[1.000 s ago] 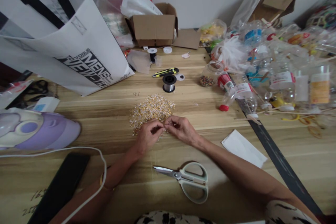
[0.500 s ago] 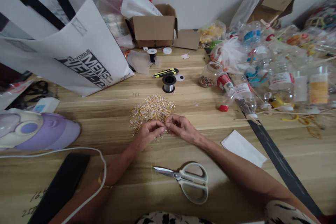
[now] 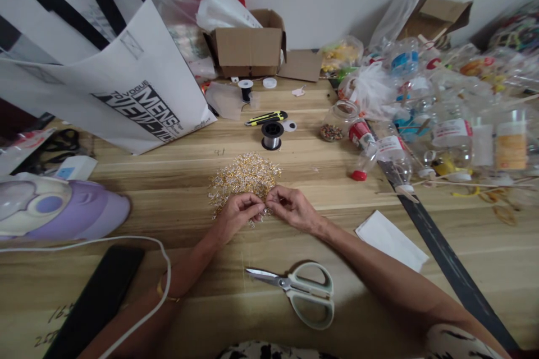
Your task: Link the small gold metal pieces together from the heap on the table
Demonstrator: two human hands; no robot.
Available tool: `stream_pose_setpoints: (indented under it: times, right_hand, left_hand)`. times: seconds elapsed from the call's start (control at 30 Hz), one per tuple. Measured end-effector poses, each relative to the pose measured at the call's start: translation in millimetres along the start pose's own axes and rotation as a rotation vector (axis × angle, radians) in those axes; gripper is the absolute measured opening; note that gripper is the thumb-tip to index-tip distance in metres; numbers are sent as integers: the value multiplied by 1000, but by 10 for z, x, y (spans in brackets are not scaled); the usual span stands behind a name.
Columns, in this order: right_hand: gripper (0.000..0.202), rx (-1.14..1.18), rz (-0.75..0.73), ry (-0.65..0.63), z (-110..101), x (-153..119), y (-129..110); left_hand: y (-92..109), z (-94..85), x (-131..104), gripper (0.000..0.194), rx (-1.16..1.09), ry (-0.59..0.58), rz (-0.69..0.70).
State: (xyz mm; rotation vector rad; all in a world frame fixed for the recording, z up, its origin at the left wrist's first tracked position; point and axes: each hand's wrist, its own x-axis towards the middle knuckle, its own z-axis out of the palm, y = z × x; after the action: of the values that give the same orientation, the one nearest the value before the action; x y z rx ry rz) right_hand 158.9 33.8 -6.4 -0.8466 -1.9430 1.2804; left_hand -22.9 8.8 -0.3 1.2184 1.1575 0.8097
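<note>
My left hand (image 3: 238, 215) and my right hand (image 3: 293, 208) meet fingertip to fingertip at the near edge of a heap of small gold and silver metal pieces (image 3: 240, 175). Thumb and forefinger of each hand are pinched together. Whatever they pinch is too small to make out. Behind the heap stands a black spool of thin silvery wire (image 3: 272, 136), with a yellow and black utility knife (image 3: 266, 118) lying just beyond it. Scissors with pale handles (image 3: 295, 289) rest on the wooden table (image 3: 202, 291) below my hands, blades pointing left.
On the left are a large white bag (image 3: 126, 84), a purple and cream appliance (image 3: 71, 207), a white cable (image 3: 166, 269) and a black flat object (image 3: 96, 297). A cardboard box (image 3: 248, 47) stands at the back. Plastic bottles (image 3: 450, 134), a bead jar (image 3: 337, 120) and folded white paper (image 3: 391, 240) lie right.
Both hands stay at the edge of the heap, fingertips still together, with only a slight shift of the right fingers. The whole view has moved by a few pixels.
</note>
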Motion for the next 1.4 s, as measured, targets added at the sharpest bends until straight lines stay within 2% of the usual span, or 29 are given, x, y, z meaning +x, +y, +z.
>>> stream_pose_setpoints:
  times: [0.37,0.63,0.87,1.1,1.4]
  right_hand:
    - [12,-337,-325,-92,-49,4,41]
    - [12,-510,-384,-145,-59,-3,88]
    - [15,-655,-423,-127,-48,-10,82]
    - [13,-619,-404,-134,-51,-11,80]
    - [8,-395,-302,-112,-55,2,55]
  left_hand:
    - [-33,-25,0,27,-2,-43,28]
    - [22,-15,-5,27,2,-21,27]
    - [-17,-20,4,21,-4,-2,7]
    - [-23,-29,6,23,-54,5,-12]
    - [-52,9,15,21,-35,40,24]
